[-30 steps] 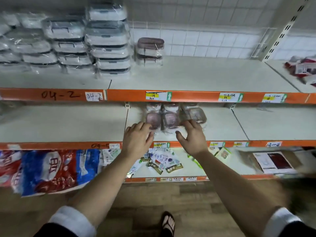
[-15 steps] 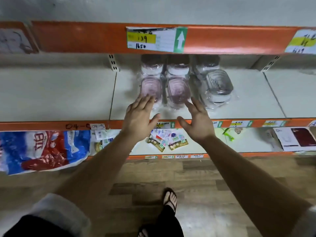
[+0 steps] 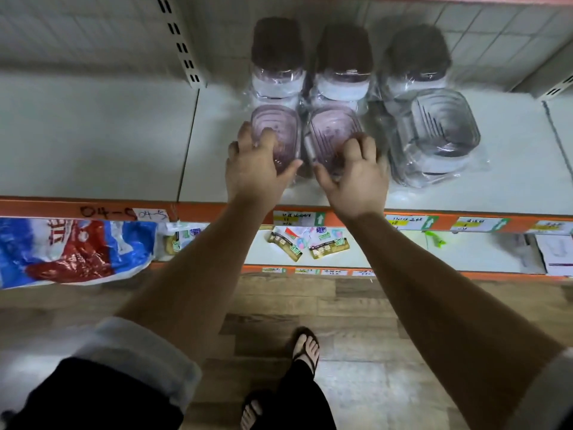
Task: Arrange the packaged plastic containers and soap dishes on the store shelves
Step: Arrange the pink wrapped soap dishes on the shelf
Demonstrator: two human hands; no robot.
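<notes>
Several plastic-wrapped soap dishes stand in three rows on the white middle shelf (image 3: 93, 144). My left hand (image 3: 254, 162) grips the front left pink soap dish (image 3: 279, 125), fingers curled over its top. My right hand (image 3: 353, 172) grips the front middle pink soap dish (image 3: 328, 128) the same way. A clear grey soap dish (image 3: 440, 125) lies at the front of the right row, apart from both hands. Behind them stand three dark-topped wrapped dishes (image 3: 341, 57).
The shelf's orange front edge (image 3: 62, 209) carries price labels (image 3: 297, 217). On the lower shelf lie a blue, red and white bag (image 3: 71, 249), small sachets (image 3: 310, 243) and a box (image 3: 555, 252). My sandalled feet (image 3: 305, 349) stand on the wood floor.
The view has dropped and closed in on the middle shelf. Both hands have gone forward from open and hovering to curled over the two front pink dishes.
</notes>
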